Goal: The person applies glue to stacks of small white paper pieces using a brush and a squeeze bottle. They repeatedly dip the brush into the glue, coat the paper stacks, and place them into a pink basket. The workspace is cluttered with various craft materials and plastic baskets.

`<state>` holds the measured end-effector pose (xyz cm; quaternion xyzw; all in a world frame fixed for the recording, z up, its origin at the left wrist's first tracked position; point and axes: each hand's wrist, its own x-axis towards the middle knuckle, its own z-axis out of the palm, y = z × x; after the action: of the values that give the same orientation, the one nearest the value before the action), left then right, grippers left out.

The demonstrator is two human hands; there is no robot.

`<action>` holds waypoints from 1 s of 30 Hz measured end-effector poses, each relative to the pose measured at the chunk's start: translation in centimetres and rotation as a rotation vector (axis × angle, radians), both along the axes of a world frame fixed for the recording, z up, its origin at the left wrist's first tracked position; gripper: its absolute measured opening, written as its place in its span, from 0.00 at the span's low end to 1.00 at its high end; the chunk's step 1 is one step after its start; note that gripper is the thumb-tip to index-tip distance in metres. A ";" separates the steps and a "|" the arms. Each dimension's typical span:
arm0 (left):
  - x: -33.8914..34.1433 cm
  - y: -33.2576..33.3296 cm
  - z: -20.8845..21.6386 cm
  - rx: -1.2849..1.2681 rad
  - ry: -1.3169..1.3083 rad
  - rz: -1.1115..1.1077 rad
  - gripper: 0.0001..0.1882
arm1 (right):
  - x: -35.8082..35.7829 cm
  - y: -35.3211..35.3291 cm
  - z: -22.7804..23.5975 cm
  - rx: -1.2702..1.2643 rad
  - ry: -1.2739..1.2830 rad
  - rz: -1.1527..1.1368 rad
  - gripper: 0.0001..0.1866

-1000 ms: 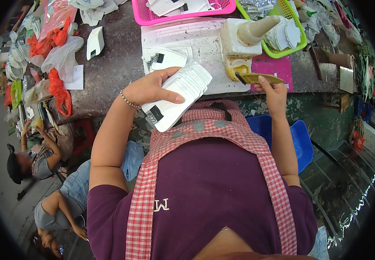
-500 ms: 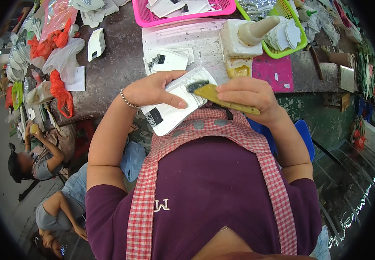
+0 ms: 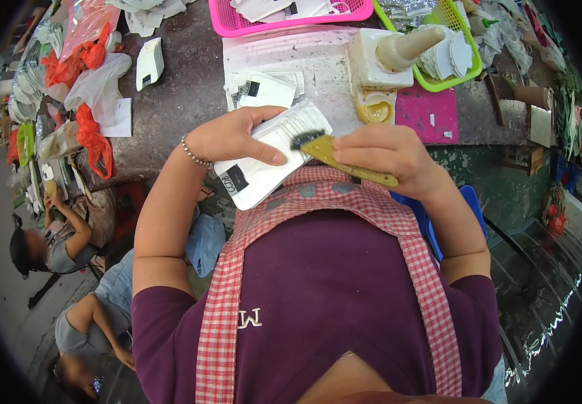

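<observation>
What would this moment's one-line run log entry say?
left hand: holding fanned stack of white cards | right hand: holding yellow-handled brush | bristles: at the stack's stepped edges | nearby: white container, pink basket

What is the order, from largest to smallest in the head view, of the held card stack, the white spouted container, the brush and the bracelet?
1. Held card stack and white spouted container: they look too alike to rank.
2. Brush
3. Bracelet, clearly smallest

Workshop, by its look: scuffed worktable (image 3: 183,87), flat brush (image 3: 324,149), stained white container (image 3: 370,57), pink basket (image 3: 264,29) and green basket (image 3: 477,67) of white pieces (image 3: 460,54), co-workers (image 3: 72,252) alongside.
</observation>
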<state>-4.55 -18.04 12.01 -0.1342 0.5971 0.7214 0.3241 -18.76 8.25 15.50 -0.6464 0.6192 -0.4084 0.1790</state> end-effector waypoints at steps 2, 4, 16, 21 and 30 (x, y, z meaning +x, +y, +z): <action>0.3 -0.1 -0.7 -0.028 0.041 0.020 0.42 | -0.1 0.4 0.3 0.038 -0.037 0.030 0.14; 0.3 -0.1 -0.7 -0.028 0.045 0.013 0.42 | -0.3 0.4 0.6 0.057 -0.122 -0.002 0.13; -0.4 0.4 0.7 0.015 -0.004 -0.065 0.45 | -1.0 -4.1 -0.2 0.001 -0.412 -0.272 0.06; 1.4 0.1 -0.2 0.169 -0.028 0.182 0.47 | -0.9 -3.1 -1.2 -0.186 -0.346 -0.282 0.10; 2.7 0.1 -0.6 0.178 -0.023 0.254 0.52 | -2.0 0.6 -0.2 0.023 -0.356 -0.009 0.12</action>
<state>-1.80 -17.96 11.44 -0.1874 0.5053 0.8051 0.2477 -20.76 8.85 15.27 -0.5590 0.5852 -0.5100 0.2914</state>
